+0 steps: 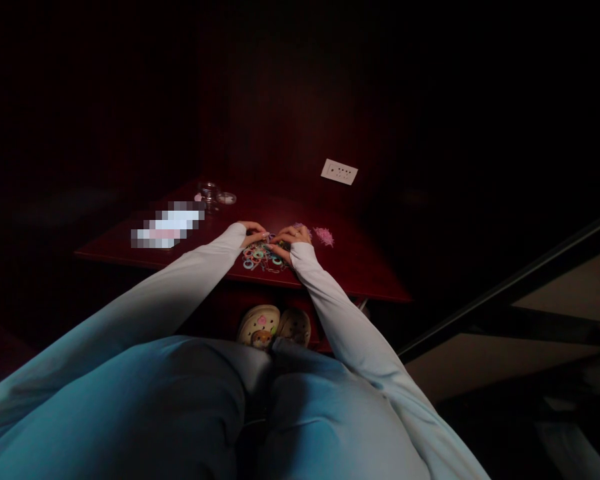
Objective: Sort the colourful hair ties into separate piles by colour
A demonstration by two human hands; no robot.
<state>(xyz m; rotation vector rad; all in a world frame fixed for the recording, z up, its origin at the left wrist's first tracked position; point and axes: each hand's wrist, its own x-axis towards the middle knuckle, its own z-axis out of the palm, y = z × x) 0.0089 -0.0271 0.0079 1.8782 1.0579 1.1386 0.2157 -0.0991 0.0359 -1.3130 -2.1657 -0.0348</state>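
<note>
A loose heap of small coloured loops and rings [263,257], which look like elastic hair ties, lies near the front edge of the dark red desk [220,267]. My left hand [253,233] is at the heap's left rear, its thumb and fingers drawn together at the tips. From the right, my right hand [291,240] bends over the heap, fingertips close to the left ones. A bit of purple shows between the two hands, but what each fingertip grips is too small to make out. Beside my right hand lies a small pink pile [324,236]; a purple pile [299,228] is partly hidden behind it.
A blurred-out bright flat object [173,225] lies on the desk's left side. Behind it are a clear round container [209,191] and a round lid-like piece [227,198]. A white socket plate [339,172] is on the back wall. Cream clogs [259,323] show below the desk edge.
</note>
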